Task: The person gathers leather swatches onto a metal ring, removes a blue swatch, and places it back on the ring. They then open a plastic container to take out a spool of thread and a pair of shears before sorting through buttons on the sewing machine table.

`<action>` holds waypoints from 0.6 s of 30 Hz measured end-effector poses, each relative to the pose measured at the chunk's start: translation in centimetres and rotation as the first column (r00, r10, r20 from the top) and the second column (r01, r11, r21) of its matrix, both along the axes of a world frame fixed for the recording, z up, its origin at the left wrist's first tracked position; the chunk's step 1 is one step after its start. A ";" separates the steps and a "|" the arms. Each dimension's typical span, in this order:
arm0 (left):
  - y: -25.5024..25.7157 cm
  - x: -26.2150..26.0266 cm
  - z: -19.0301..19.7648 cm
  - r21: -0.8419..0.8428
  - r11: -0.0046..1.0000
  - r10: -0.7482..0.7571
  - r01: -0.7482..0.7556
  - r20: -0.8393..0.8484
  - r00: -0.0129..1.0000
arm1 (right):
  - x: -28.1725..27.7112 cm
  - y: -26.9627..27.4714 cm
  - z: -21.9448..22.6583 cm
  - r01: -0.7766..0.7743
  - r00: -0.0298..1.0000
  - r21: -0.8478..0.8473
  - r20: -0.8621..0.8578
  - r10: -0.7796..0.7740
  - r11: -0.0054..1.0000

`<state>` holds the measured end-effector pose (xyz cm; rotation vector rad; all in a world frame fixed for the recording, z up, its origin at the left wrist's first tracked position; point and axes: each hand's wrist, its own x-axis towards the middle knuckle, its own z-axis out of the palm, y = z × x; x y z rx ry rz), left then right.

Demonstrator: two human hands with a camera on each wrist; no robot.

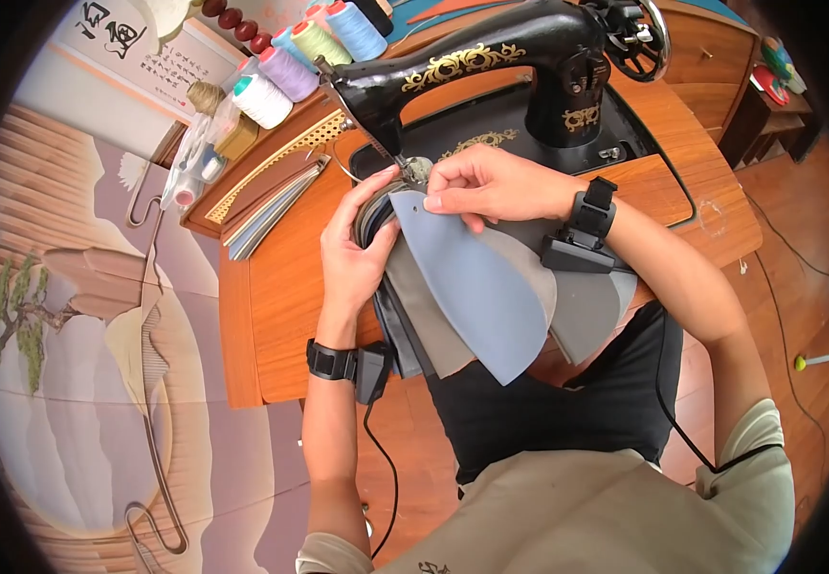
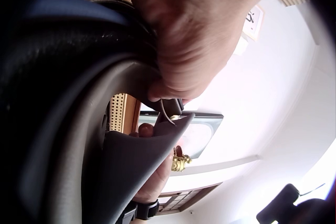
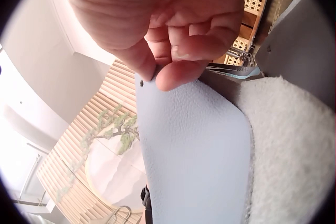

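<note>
In the head view my left hand (image 1: 355, 256) grips the narrow top end of a bundle of leather swatches, its thumb along their near side. Grey and brown swatches (image 1: 426, 311) fan out downward from that grip. My right hand (image 1: 496, 182) pinches the punched top corner of a light blue leather swatch (image 1: 479, 287) between thumb and finger. The right wrist view shows the hole beside the thumb tip and the grained face of the blue swatch (image 3: 194, 145). A swatch with a fuzzy pale underside (image 3: 291, 145) lies next to it.
Behind the hands stands a black sewing machine (image 1: 472, 77) on a wooden table (image 1: 276, 335). More swatches (image 1: 276, 210) lie at the left near a woven cane strip (image 1: 285, 153). Thread spools (image 1: 285, 77) line the back. Cables hang from both wrists.
</note>
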<state>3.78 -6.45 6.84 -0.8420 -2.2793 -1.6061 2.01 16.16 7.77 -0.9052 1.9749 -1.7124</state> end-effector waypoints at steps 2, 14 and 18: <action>0.1 0.0 0.0 0.044 0.999 -0.022 0.022 0.013 1.000 | 0.0 0.0 0.0 0.012 1.000 0.015 0.019 -0.012 1.000; 0.1 0.0 -0.2 0.032 0.999 -0.018 0.018 -0.004 1.000 | -0.5 -0.1 -0.8 -0.023 0.999 -0.030 0.038 0.024 0.999; 0.1 0.2 -0.3 0.041 0.998 -0.043 0.043 -0.006 0.999 | -0.5 -0.5 -1.0 -0.010 1.000 0.045 -0.009 0.011 0.999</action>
